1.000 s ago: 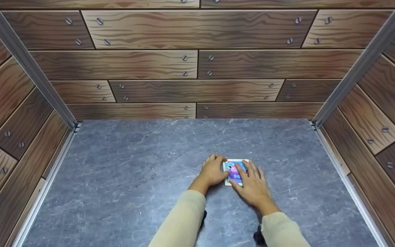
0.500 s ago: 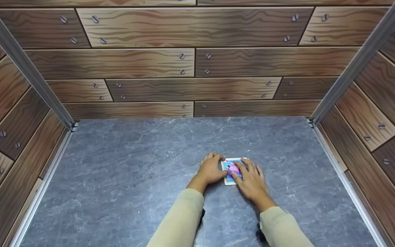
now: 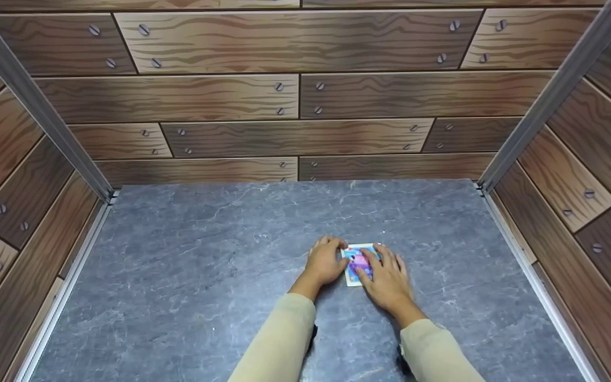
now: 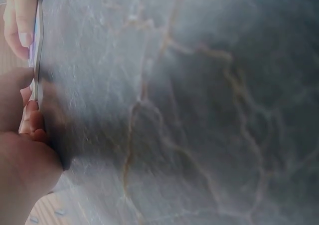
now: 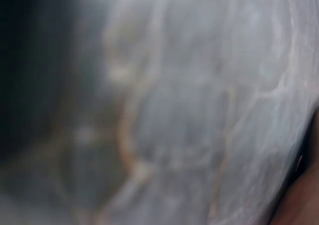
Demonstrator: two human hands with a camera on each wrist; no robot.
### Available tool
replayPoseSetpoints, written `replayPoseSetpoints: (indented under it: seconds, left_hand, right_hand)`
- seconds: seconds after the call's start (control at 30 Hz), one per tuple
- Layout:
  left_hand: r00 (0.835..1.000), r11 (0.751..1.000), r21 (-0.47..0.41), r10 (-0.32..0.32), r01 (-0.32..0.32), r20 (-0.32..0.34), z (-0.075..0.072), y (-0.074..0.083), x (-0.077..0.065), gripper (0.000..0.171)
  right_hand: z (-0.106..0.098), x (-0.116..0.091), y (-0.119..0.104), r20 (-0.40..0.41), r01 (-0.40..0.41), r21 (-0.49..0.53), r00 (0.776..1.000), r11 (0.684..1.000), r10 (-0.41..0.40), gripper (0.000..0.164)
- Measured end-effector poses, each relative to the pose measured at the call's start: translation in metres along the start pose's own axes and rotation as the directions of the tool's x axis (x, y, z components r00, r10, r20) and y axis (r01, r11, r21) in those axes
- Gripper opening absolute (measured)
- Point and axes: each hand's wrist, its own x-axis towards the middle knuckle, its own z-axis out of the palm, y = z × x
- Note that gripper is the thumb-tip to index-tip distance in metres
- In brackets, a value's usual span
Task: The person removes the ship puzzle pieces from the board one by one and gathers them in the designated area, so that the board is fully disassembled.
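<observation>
A small, thin square picture board (image 3: 355,282) lies flat on the grey surface, right of the middle. It has a white border and a pink and purple figure on blue. My left hand (image 3: 324,263) holds its left side, thumb over the top edge and curled fingers against the side. In the left wrist view the board's thin edge (image 4: 39,45) shows above the fingers (image 4: 35,120). My right hand (image 3: 390,284) lies over the board's right part, fingers spread and fairly straight, index and thumb tips on the figure. The right wrist view catches only a blurred bit of hand (image 5: 301,200).
The grey marbled tabletop (image 3: 204,254) stretches around both hands. A wood-patterned back wall (image 3: 295,95) and side walls (image 3: 565,175) enclose it, with metal posts (image 3: 45,106) at the corners and pale metal rails (image 3: 544,297) along the sides.
My right thumb has slid up from the board's lower edge onto the figure, closer to the index finger. The left hand stays at the board's left side. The head view has shifted slightly.
</observation>
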Motion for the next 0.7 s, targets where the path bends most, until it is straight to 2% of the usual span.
replayPoseSetpoints:
  seconds: [0.4,0.7]
  left_hand:
    - [1.0,1.0,-0.027,-0.009,0.008,-0.021,0.0017,-0.0008,0.0011,0.026]
    - [0.999,0.999,-0.051,0.007,-0.01,-0.054,0.0042,-0.0049,0.001,0.026]
  right_hand:
    - [0.0033,-0.0006,0.0018,-0.019,0.014,-0.015,1.0,1.0,-0.014,0.056]
    - [0.0027,0.0,0.0019,0.029,-0.011,-0.007,1.0,1.0,0.012,0.058]
